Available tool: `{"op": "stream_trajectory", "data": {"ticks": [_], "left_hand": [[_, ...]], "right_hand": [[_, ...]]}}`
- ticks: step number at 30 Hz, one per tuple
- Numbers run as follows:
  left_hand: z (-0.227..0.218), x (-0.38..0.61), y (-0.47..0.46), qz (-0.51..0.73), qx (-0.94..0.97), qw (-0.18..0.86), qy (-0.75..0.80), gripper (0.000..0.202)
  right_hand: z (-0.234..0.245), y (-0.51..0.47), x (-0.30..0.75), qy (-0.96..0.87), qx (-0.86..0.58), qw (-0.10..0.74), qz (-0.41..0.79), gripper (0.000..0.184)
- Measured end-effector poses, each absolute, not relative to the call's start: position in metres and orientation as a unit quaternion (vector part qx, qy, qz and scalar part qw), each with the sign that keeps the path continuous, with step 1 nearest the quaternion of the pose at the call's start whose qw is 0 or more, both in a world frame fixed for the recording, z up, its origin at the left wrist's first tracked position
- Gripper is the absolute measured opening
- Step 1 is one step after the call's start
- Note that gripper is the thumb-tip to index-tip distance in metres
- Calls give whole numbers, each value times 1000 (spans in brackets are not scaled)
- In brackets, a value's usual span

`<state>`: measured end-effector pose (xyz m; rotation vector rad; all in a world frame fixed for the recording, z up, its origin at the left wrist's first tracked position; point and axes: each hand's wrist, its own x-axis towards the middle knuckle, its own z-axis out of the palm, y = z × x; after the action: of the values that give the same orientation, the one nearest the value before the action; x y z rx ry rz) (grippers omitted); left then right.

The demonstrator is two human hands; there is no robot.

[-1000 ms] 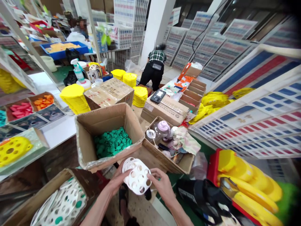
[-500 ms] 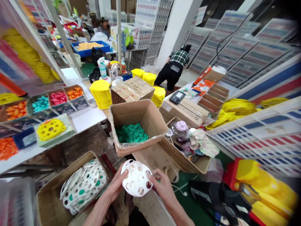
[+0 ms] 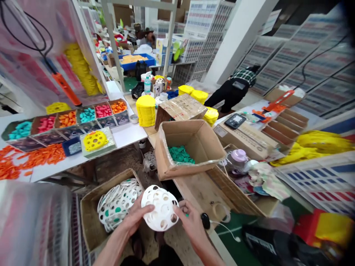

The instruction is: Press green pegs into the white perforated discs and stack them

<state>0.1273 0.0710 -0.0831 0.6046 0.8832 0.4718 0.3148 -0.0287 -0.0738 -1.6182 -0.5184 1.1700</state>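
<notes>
A rounded white plastic piece full of round holes [image 3: 161, 211] is held up in front of me. My left hand [image 3: 136, 217] grips its left side, thumb on top. At the opposite edge, my right hand [image 3: 192, 221] is closed, its thumb against the rim by a hole. A bit of a small green piece [image 3: 187, 215] shows between the right fingers; most of it is hidden. Just beyond, a cardboard box [image 3: 191, 170] contains many flat green discs [image 3: 181, 155]. Left of my hands, another carton [image 3: 90, 225] holds similar white perforated pieces [image 3: 118, 207], some with green discs in their holes.
On the left table, divided bins [image 3: 63, 133] carry orange, teal and pink parts beside a yellow perforated piece [image 3: 95, 140]. Yellow stacks [image 3: 145, 112] stand behind the box. A purple-lidded bottle [image 3: 238, 159] sits right. Farther back, a person [image 3: 235, 88] bends over.
The view has turned left, so the surroundings appear shifted to the right and more of the left table shows. Both hands keep the white piece in nearly the same hold.
</notes>
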Motion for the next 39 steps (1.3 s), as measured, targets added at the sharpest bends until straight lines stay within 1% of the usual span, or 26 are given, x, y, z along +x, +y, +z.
{"op": "stream_trajectory", "data": {"ticks": [3, 5, 7, 9, 10, 11, 14, 16, 21, 25, 31, 39], "left_hand": [[-77, 110, 71, 248, 303, 814, 429, 70], [-71, 99, 73, 260, 308, 802, 441, 73], [-64, 89, 76, 278, 315, 788, 450, 75], [-58, 80, 80, 289, 323, 777, 455, 76], [-55, 75, 81, 294, 326, 772, 460, 77], [-52, 71, 82, 298, 326, 765, 468, 78], [-46, 58, 84, 315, 323, 745, 490, 85], [-43, 51, 84, 320, 319, 740, 499, 88], [-35, 42, 79, 327, 306, 731, 515, 87], [-30, 42, 75, 329, 293, 727, 527, 92], [-29, 42, 72, 340, 294, 726, 520, 93], [-34, 42, 69, 341, 305, 727, 512, 95]], "right_hand": [[-69, -26, 304, -221, -661, 507, 507, 36], [-72, -25, 302, -187, -659, 513, 518, 31], [-77, -24, 301, -83, -652, 532, 533, 26], [-79, -23, 300, 28, -608, 554, 568, 19], [-78, -22, 299, 58, -575, 563, 591, 18], [-76, -21, 298, 60, -542, 571, 614, 21], [-57, -17, 292, -33, -492, 588, 641, 37], [-42, -13, 289, -94, -504, 579, 634, 41], [-27, -7, 284, -142, -521, 561, 628, 38], [-30, -4, 279, -123, -500, 574, 637, 35], [-30, -1, 275, -104, -496, 582, 636, 33], [-26, 0, 276, -134, -494, 588, 626, 41]]}}
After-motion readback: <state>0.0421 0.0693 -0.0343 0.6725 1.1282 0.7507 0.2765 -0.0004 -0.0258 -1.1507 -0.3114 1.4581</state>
